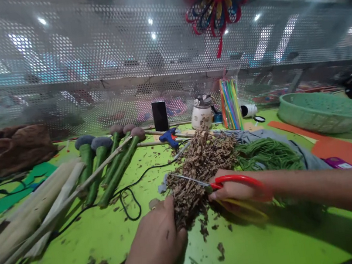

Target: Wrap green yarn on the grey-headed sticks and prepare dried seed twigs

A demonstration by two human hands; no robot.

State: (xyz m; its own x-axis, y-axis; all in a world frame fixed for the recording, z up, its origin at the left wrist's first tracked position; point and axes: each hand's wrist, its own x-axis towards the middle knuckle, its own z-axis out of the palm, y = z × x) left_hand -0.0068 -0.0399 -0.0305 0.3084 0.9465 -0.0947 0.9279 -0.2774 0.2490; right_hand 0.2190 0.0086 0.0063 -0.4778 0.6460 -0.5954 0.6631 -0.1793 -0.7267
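A bushy bundle of dry brown leaves (200,159) lies over the middle of the green table (114,247). At its lower left end, my left hand (160,236) is closed round the crumpled material. My right hand (234,189), coming from the right, has its fingers wrapped round scissors (236,177) with red and yellow handles. The metal blades point left and lie across the front of the bundle. Brown fragments are scattered below and beside it.
Green stems with grey knobs (124,166), pale sticks and a black cable lie left. A blue glue gun (169,138), phone (160,116) and jar (201,111) stand or lie behind. Green yarn (268,155) and a green basket (329,120) are right.
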